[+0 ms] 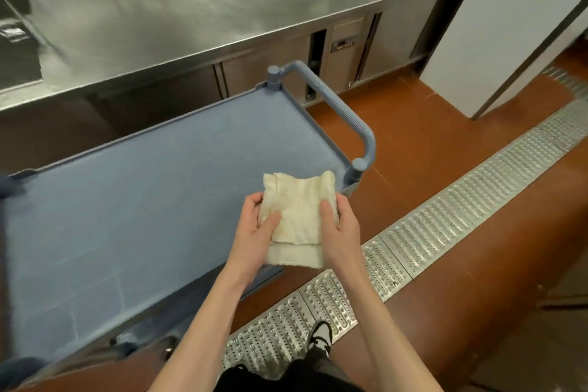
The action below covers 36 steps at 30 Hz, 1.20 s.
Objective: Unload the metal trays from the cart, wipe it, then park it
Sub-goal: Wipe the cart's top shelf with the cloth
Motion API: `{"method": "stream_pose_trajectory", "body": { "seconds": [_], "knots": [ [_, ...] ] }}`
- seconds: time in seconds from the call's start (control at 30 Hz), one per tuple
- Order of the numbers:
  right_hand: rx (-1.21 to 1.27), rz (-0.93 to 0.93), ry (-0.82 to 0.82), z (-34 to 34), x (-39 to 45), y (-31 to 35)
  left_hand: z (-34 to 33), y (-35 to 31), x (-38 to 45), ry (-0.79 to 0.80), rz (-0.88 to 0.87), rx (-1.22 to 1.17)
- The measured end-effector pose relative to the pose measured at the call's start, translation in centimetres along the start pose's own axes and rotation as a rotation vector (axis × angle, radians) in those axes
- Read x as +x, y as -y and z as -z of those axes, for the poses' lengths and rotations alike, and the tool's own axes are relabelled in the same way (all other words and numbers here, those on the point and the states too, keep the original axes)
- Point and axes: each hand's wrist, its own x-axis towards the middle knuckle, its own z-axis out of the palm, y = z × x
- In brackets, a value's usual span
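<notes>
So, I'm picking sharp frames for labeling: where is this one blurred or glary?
Head view: left edge smeared by motion blur; counter shows soft glare; wide-angle bends its edge; cloth and both hands, left, right, stay sharp.

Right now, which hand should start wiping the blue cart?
Probably the left hand: both hands grip the folded cloth, but the left is over the cart's shelf; the right hand sits beyond its edge.

The cart's blue top shelf (143,188) lies bare and open across its whole length, so a hand could sweep it freely. Its looped handle (334,111) rises at the right end, and the steel counter (191,25) stands close along the far side.
</notes>
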Motion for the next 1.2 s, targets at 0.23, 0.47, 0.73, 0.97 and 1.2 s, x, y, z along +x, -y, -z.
{"method": "stream_pose_trajectory", "body": {
  "seconds": [0.23,0.47,0.73,0.97,1.2],
  "knots": [
    [-0.101,0.09,0.18,2.1,5.0,0.2,-3.4,0.1,1.7,-0.21,-0.033,0.019],
    [-0.249,0.148,0.202,1.1,8.9,-0.2,-3.8,0.7,3.9,-0.299,-0.034,0.105],
    [-0.264,0.162,0.221,-2.4,14.1,-0.5,-2.3,1.8,9.3,-0.265,-0.029,0.1],
    [-0.44,0.188,0.206,-5.3,18.9,-2.3,-1.8,5.5,14.2,-0.305,0.014,0.038],
    [-0.74,0.079,0.233,-6.7,21.0,-4.8,-0.4,8.8,15.9,-0.257,0.158,0.2]
  ]
}}
